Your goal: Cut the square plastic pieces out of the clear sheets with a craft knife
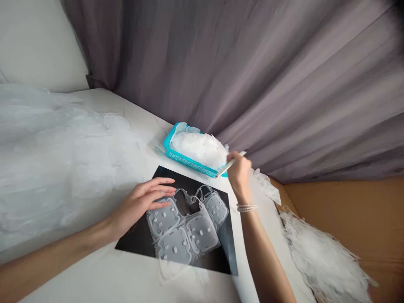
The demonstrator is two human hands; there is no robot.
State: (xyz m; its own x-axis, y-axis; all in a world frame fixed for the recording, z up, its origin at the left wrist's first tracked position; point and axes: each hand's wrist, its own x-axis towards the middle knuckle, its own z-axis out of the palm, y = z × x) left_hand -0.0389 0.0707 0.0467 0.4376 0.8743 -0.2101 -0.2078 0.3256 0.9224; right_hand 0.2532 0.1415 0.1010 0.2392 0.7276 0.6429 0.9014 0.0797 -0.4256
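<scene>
My left hand (151, 193) lies open with its fingers stretched over the upper left piece of a clear plastic sheet (202, 233). The sheet has several rounded-square panels with small raised bumps, and a loose curled strip at its top. It rests on a black mat (139, 240), and its lower end reaches past the mat's edge. My right hand (239, 170) is closed around a slim pale pen-like tool (224, 168), its tip pointing down and left. That hand is beside the right end of a turquoise basket (189, 165); the tool overlaps the basket's front corner in view.
White translucent pieces (198, 145) are heaped in the basket. A large pile of translucent sheets (63, 168) covers the left of the white table (104, 275). Shredded clear strips (325, 252) lie in a cardboard box (356, 210) at right. A grey curtain (202, 67) hangs behind.
</scene>
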